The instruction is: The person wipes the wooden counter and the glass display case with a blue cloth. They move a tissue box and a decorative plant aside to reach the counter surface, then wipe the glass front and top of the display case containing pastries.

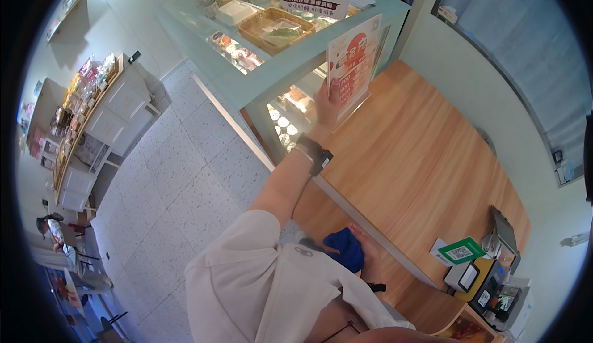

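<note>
My left hand (328, 104) reaches forward and grips the lower left edge of an upright sign in a clear acrylic stand (354, 65), printed in red and white. The sign stands at the far end of the wooden counter (417, 157), beside a glass display case (259, 79). Close to my body, my right hand (368, 250) holds a crumpled blue cloth (345, 249), below the counter's near edge. Part of that hand is hidden by the cloth. A dark band with a small device is on my left wrist.
A woven basket (276, 30) with a packet lies on the display case. Payment devices (482, 278) and a green code card (461, 251) stand at the counter's right end. White cabinets (109, 116) with packaged goods line the left wall. A person (60, 238) sits far left.
</note>
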### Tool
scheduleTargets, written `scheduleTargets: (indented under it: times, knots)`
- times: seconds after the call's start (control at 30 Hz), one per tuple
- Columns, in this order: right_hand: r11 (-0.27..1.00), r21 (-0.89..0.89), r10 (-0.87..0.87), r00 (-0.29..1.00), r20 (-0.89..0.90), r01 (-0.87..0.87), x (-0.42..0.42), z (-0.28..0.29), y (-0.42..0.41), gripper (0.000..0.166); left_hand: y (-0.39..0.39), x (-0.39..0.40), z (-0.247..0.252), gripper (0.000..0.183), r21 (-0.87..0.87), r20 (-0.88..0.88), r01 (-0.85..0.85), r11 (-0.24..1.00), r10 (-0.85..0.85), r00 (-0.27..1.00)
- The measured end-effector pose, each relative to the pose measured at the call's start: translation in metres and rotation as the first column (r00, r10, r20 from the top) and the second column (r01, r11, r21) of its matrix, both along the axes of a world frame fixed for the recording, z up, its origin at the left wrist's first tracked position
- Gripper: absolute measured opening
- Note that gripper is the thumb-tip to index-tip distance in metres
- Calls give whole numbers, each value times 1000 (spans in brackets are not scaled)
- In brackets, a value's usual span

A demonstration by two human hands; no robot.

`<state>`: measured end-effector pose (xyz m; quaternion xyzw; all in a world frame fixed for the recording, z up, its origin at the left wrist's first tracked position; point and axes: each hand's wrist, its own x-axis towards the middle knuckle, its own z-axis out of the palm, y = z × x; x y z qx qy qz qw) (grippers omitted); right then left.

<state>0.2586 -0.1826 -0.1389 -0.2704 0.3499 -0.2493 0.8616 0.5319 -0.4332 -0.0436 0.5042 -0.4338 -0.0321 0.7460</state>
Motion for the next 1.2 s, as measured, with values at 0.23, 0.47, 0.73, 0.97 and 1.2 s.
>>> scheduleTargets:
  times: [0.23,0.47,0.73,0.97,1.2]
  knots:
    - [1000,12,4,999,47,-4,6,2,-2,13,9,4,11,32,66,-2,57,996,-57,998]
    - [970,-229,-102,993,-62,85,8,36,1,18,14,14,6,29,129,97,86,988,-99,990]
    - [622,-731,-633,730,-257,281,-9,89,-31,16,32,14,26,30,292,52,250,923,-276,960]
    - [547,-779,-773,542,-329,308,-15,78,-48,20,43,16,3,40,323,199,135,937,-207,958]
    - [243,-874,-896,249,-369,-420,6,46,-67,32,131,23,-31,52,354,129,302,885,-367,921]
